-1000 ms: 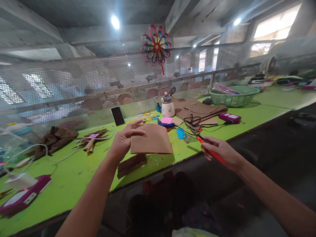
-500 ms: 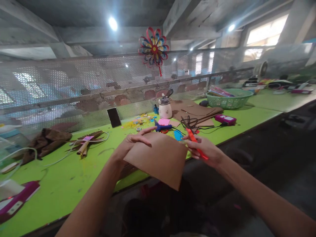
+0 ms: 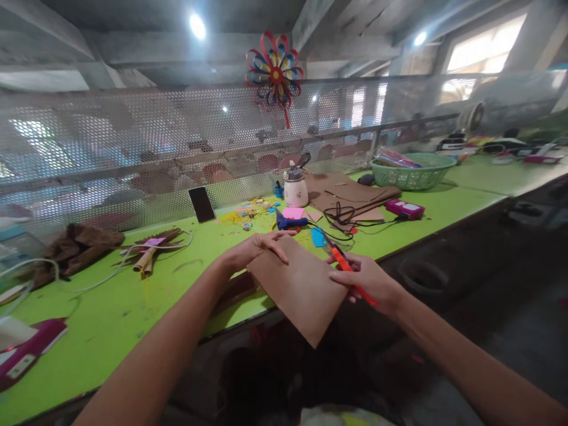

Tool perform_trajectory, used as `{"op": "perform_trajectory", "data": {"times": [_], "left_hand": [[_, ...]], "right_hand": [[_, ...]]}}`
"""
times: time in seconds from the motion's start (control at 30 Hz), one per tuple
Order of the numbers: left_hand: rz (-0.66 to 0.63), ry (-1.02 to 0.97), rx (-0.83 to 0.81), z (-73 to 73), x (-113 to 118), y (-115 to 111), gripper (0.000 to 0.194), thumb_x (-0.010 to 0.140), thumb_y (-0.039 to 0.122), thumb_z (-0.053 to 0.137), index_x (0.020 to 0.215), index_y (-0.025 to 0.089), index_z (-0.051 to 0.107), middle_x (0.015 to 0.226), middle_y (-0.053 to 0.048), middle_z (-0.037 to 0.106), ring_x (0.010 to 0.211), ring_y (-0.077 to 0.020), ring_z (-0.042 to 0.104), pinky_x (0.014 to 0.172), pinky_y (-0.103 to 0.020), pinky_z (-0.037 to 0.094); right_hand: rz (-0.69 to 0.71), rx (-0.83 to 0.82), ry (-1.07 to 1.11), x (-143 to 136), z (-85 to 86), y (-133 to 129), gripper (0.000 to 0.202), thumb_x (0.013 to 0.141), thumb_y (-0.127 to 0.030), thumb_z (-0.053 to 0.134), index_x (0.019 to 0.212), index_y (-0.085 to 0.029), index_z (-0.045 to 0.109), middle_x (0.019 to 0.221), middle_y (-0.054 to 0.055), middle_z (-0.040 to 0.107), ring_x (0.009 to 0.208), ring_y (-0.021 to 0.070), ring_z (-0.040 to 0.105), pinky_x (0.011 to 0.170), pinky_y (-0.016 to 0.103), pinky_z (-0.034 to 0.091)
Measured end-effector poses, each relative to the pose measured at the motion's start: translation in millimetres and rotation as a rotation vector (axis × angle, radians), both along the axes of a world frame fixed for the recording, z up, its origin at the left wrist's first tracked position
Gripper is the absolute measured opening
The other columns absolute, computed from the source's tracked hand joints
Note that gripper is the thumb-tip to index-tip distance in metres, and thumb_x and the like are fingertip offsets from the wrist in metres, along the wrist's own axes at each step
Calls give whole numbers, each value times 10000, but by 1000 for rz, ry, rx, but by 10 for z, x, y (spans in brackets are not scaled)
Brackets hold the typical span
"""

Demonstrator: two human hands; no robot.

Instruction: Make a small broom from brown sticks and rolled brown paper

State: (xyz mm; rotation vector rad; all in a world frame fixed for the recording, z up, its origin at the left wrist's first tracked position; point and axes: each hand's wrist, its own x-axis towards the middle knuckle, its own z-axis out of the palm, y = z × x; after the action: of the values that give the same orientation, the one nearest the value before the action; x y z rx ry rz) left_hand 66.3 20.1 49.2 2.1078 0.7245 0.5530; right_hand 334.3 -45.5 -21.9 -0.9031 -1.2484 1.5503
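Note:
A sheet of brown paper (image 3: 302, 284) is tilted over the front edge of the green table (image 3: 177, 296). My left hand (image 3: 261, 248) grips its upper left side, thumb or finger on top. My right hand (image 3: 366, 278) holds orange-handled scissors (image 3: 344, 266), blades pointing up and left, and its thumb touches the paper's right corner. Beyond the paper lie a blue glue gun (image 3: 290, 222), a blue paper piece (image 3: 318, 236) and a pink paper square (image 3: 293, 213).
Behind are a white bottle (image 3: 296, 189), stacked brown sheets (image 3: 346, 195), a green basket (image 3: 412, 176) and a purple power strip (image 3: 404, 209) with a black cable. On the left are a phone (image 3: 202, 205), rolled brown paper pieces (image 3: 148, 254) and brown cloth (image 3: 84, 248).
The brown sheet has turned and shifted slightly right. My left hand has moved right with it, and my right thumb is now on its corner. The scissors remain in my right hand.

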Motion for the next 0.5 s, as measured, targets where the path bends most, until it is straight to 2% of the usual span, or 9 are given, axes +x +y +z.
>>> {"op": "perform_trajectory", "data": {"times": [0.07,0.13,0.23,0.3,0.33,0.4,0.5], "left_hand": [[6,9,-23,-31,5,98,134,773,293,631,818,251,750,1434,-55,414,1258,-273,437,971,-422,408],[73,-32,-116,-58,-10,186,201,768,284,635,947,249,721,1426,-70,425,1237,-253,465,965,-398,414],[311,-156,-366,-123,-40,238,432,817,351,582,1228,221,556,1265,-151,574,1008,-222,625,890,-401,463],[501,-186,-485,-194,-39,204,532,844,443,520,1303,181,457,1099,-172,660,841,-210,666,796,-389,499],[572,-169,-494,-234,-29,172,558,841,486,503,1297,167,453,1047,-165,677,813,-210,664,758,-373,506],[651,-94,-404,-309,7,102,567,808,546,516,1229,166,515,1022,-129,686,838,-213,650,708,-331,503],[649,88,-167,-364,82,58,536,754,528,579,1146,162,593,987,-84,691,864,-210,629,679,-289,482]], "right_hand": [[-46,41,-31,-38,-80,-17,431,625,-313,764,977,-148,579,567,-79,531,363,36,407,330,170,380],[-104,44,-38,-91,-152,-35,415,640,-316,741,980,-147,574,532,-91,507,346,37,394,326,178,382],[-197,22,-37,-172,-221,-54,408,628,-296,725,974,-150,565,519,-94,512,325,38,389,319,185,383],[-261,10,-21,-217,-241,-61,402,620,-284,718,967,-154,561,530,-89,527,323,38,394,315,182,377],[-289,8,-10,-238,-247,-65,400,621,-284,714,967,-156,560,540,-85,535,325,38,396,313,181,374],[-344,12,5,-280,-252,-75,396,624,-284,702,970,-156,557,559,-75,549,328,39,397,310,183,372],[-413,33,-4,-348,-263,-108,386,617,-280,694,959,-160,562,599,-58,568,356,49,422,320,192,402]]}}
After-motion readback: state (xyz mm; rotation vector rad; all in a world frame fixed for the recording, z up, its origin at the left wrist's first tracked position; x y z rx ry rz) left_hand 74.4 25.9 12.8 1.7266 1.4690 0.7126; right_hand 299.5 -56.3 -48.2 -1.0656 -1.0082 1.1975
